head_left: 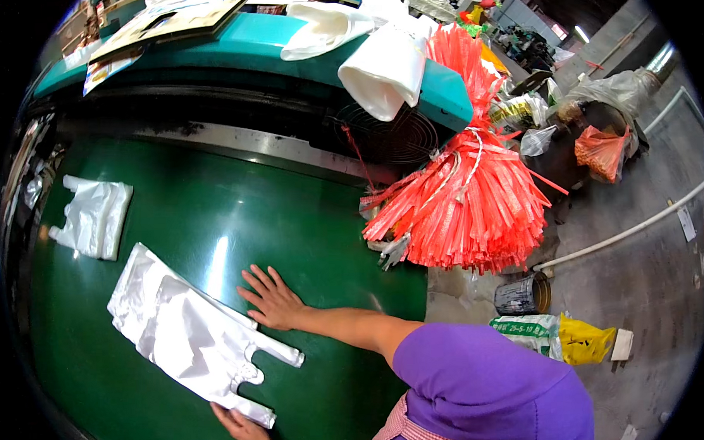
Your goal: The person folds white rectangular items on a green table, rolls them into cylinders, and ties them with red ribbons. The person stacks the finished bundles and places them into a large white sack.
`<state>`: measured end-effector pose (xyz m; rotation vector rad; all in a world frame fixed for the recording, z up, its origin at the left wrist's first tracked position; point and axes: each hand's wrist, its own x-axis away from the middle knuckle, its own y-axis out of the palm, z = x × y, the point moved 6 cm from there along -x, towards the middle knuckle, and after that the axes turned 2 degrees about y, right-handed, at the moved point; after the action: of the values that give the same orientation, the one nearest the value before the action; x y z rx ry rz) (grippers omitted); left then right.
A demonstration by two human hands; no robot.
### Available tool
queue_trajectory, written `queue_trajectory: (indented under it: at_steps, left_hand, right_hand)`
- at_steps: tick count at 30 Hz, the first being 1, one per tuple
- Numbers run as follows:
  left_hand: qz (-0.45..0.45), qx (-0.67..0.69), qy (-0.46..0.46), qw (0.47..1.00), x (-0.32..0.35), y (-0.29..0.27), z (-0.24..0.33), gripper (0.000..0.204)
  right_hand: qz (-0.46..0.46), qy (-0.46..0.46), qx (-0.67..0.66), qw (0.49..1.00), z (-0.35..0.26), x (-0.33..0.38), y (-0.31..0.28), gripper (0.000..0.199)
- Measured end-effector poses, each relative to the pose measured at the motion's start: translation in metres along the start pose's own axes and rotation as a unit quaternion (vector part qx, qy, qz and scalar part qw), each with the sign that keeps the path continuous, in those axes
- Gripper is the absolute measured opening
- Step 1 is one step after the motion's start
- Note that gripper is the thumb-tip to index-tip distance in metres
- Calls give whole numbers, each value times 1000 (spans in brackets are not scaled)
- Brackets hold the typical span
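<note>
Small white bag, plastic, lies flat near the left edge of the green table, handle loops pointing left; can't tell from here if it's one or several layered. Above it, a sheet of card rests on top of the turquoise hood, which runs across behind the table. Next over, big white bag, same handled shape, laid flat and slanted on the table, left of the person, well apart from the small one. Its two handles point lower right, shiny creases across the middle. Left hand is at the lower handle, fingertips up against or under its edge; can't tell if it's pinching or just touching. Right hand is palm down on the table, fingers spread, just beside the bag's upper edge near the other handle; can't tell whether the thumb touches plastic. White rolls sit on the hood, one drooping over the front. Right of those, thick bunch of red strips, tied with cord, fans out past the table corner. Below it, purple shirt and checked apron on the person. Far right, on the floor: dark bucket, yellow sack, pale hose curving above them.
</note>
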<state>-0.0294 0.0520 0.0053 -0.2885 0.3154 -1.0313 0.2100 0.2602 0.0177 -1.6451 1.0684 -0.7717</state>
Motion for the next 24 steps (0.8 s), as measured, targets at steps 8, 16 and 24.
queue_trajectory:
  at_steps: [8,16,24]
  left_hand:
    - [58,4,-129,990,87,35,40,67]
    - [119,9,-129,984,145,62,6,74]
    - [181,100,-131,970,227,47,22,49]
  right_hand:
    - [41,-26,-64,997,7,23,-2,57]
    - [48,-49,-108,992,37,66,-9,60]
    - [161,-299,-250,907,24,152,-2,22]
